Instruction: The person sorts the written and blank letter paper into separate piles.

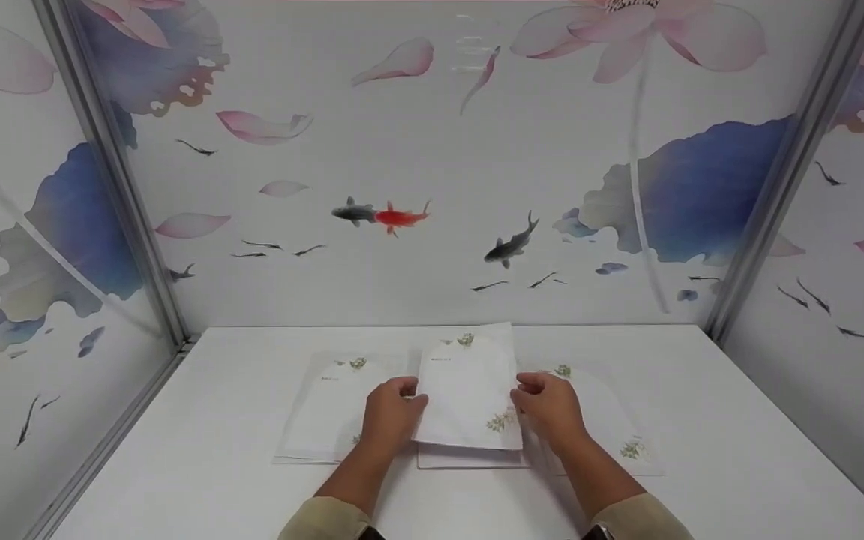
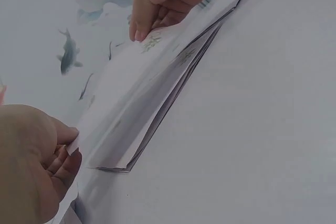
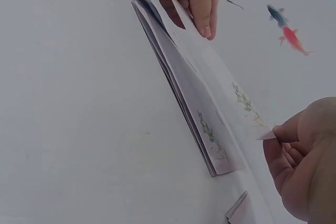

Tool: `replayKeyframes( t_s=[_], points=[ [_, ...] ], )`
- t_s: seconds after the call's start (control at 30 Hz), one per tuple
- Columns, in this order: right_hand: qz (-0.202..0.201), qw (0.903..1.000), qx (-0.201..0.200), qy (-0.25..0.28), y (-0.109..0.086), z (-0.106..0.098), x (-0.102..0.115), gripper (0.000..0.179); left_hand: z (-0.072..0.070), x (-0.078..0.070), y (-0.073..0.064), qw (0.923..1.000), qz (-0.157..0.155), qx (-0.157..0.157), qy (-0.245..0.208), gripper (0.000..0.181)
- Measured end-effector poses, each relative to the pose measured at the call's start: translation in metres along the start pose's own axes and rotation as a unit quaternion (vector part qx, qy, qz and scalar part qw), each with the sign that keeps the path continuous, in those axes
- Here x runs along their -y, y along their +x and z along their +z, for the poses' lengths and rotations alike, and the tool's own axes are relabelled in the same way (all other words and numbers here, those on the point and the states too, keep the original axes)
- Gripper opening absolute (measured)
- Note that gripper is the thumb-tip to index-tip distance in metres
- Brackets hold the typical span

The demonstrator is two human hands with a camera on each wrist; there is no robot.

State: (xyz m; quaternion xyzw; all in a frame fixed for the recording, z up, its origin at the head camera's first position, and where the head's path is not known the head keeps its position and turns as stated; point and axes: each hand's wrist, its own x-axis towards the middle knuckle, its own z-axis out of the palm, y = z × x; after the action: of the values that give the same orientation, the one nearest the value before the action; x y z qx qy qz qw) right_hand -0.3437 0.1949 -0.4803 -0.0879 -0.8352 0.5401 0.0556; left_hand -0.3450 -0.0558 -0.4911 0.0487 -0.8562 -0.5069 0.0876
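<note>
Left hand (image 1: 389, 414): thumb and fingers pinch the left edge of the paper (image 1: 466, 390).
Right hand (image 1: 554, 409): thumb and fingers pinch the right edge of the same paper.
Where the paper is: between the two hands, held up over the middle pile (image 1: 471, 459), whose near edge peeks out below.
Which way it points: its long side runs from the person toward the back wall (image 1: 417, 289); its short sides go left to right.
How it looks: white and thin, with green leaf pictures (image 1: 501, 421) at the top and low right, and a tiny line of print near the top left.
Side piles: the left pile (image 1: 312, 427) and the right pile (image 1: 601, 427) lie on the white table (image 1: 199, 465), with leaf pictures too.
Wall: painted fish (image 1: 400, 217) and pink petals (image 1: 192, 225).
</note>
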Motion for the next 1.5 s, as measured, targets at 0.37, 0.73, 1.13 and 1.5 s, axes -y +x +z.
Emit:
replayKeyframes(
  t_s=[0.37,0.73,1.13,1.5],
  points=[
    [0.020,0.9950,0.032,0.093,-0.002,0.031,0.019,0.035,-0.033,0.008,0.008,0.9989,-0.037,-0.029,0.004,0.030],
    [0.046,0.9848,0.067,0.154,-0.023,0.091,0.051,0.038,-0.099,0.038,0.010,0.9975,-0.053,-0.044,0.013,0.034],
    [0.017,0.9745,0.101,0.200,-0.046,0.135,0.068,0.040,-0.150,0.067,0.006,0.9962,-0.065,-0.036,0.044,0.037],
    [0.037,0.9835,0.131,0.120,-0.048,0.144,0.065,0.049,-0.150,0.076,0.008,0.9915,-0.054,-0.045,0.110,0.038]
  ],
)
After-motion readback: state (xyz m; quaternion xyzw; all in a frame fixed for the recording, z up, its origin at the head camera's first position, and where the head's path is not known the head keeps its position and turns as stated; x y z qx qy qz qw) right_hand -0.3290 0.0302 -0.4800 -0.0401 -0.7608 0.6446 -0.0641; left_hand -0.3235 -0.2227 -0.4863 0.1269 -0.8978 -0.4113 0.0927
